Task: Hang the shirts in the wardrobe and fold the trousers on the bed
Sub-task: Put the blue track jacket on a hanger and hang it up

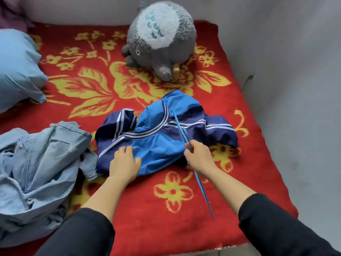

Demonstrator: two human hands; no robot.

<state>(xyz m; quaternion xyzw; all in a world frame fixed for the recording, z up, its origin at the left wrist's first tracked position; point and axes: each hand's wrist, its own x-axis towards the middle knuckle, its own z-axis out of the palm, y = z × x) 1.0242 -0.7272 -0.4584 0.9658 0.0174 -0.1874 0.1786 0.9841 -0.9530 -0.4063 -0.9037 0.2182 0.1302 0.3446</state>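
**A:** What do we label first on the bed (258,163)?

**B:** The blue tracksuit garment (162,145), two-tone with white stripes. We find it crumpled on the red flowered blanket (147,209), about midway between the left and right edges and nearer the near edge than the far one.

**A:** And the hands?

**B:** The left hand (125,163) lies on the garment's near-left part, fingers bent down onto the light-blue cloth and thumb spread. We cannot tell whether it gathers the fabric or only presses it. The right hand (198,157) sits at the garment's near-right border, with thumb and fingers closed in a pinch on the thin blue rods (202,191) (a hanger arm or a cord, we cannot say). These run from the garment's upper part, through the hand, toward the near edge.

**A:** What else do we mark?

**B:** The denim garment (40,163), heaped at the near-left corner just beside the tracksuit piece. A light-blue pillow (18,67) lies at the left edge and a grey plush toy (160,39) at the far edge. Black sleeves (276,228) cover both forearms partway.
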